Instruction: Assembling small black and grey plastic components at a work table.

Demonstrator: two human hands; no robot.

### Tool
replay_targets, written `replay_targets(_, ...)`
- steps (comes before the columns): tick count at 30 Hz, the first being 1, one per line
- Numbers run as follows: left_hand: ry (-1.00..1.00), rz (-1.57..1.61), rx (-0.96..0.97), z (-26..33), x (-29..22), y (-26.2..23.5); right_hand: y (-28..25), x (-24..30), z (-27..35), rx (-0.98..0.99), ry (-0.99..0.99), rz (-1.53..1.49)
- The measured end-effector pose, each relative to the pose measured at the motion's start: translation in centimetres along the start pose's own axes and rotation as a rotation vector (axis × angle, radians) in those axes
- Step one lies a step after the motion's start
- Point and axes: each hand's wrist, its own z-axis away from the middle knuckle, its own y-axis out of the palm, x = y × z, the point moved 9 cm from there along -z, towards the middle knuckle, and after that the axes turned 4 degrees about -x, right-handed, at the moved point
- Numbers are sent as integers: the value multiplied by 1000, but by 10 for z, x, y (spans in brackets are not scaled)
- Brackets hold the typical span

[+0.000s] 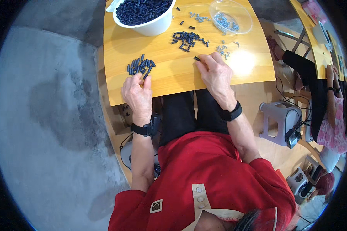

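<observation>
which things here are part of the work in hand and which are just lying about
In use, it seems:
- black tubular piece at the right hand
- near black pile by the left hand
- far black pile
- white tub
- silver pieces
- clear round container

Apparently lying about:
- pale plastic stool
- black device

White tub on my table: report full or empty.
Nearly full: small dark pieces fill the white tub close to its visible rim.

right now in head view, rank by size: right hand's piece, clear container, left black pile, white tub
1. White tub
2. Clear container
3. Left black pile
4. Black piece at right hand
</observation>
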Motion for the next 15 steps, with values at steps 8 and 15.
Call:
replay_targets(8,228,21,-130,11,-58,-36,-2,-20,19,110,170,-578)
replay_targets(15,143,706,169,32,-126,-33,11,8,77,523,644,-1589)
